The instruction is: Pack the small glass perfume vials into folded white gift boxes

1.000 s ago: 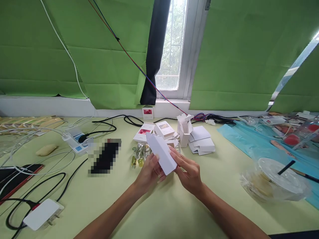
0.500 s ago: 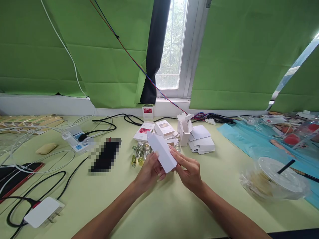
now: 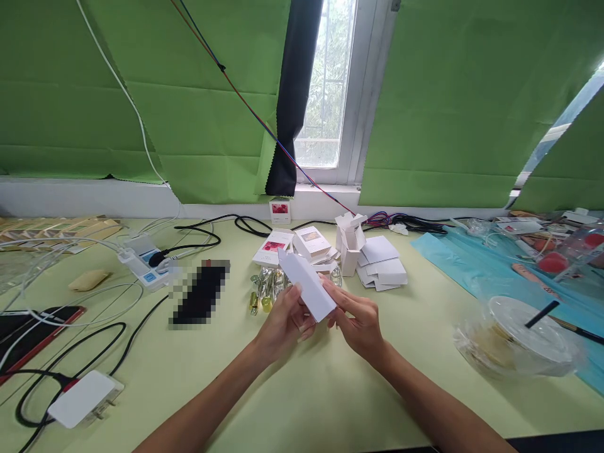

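A white folded carton (image 3: 307,287) is held tilted above the middle of the table, its upper end pointing back and left. My left hand (image 3: 285,318) grips its lower left side, thumb on the face. At its right edge, my right hand (image 3: 356,314) has its fingers closed on it. Just behind lie a white box with a red picture (image 3: 274,246), another printed box (image 3: 311,242), and small items in clear wrap (image 3: 267,284). An open white carton (image 3: 348,245) stands upright beside a stack of flat white cartons (image 3: 381,263).
A power strip (image 3: 146,267), cables and a white charger (image 3: 85,397) lie on the left, near a pixelated dark object (image 3: 201,294). On the right are a lidded cup in a plastic bag (image 3: 523,336) and blue sheeting (image 3: 453,261).
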### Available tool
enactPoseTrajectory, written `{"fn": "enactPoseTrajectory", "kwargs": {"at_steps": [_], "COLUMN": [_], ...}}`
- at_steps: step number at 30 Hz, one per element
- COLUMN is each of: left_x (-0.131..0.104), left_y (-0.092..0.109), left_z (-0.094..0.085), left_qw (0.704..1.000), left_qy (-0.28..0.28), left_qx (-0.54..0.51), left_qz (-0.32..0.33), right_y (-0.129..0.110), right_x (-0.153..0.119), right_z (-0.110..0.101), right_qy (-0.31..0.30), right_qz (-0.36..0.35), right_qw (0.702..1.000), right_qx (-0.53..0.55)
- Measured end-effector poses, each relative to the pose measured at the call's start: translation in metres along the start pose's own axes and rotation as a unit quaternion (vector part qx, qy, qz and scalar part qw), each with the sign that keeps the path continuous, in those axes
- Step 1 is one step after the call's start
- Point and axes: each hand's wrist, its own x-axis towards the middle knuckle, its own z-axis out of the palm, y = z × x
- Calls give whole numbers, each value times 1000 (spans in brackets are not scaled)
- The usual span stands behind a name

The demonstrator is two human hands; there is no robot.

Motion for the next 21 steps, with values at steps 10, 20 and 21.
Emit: {"fn": "enactPoseTrajectory", "kwargs": {"at_steps": [10, 20, 21], "left_x": [1, 1, 1], "left_y": [0, 0, 0], "left_z": [-1, -1, -1], "left_qw": [1000, 999, 999], "left_qy": [21, 31, 30], "left_qx": [-5, -3, -2], "left_qz": [-9, -9, -10], "right_y": [0, -2, -2], "right_x": [3, 3, 3], "right_z": [-1, -2, -2], "right_qy": [-22, -26, -25], "right_qz": [18, 29, 34], "right_qw": [1000, 999, 999], "right_qx": [5, 25, 22]}}
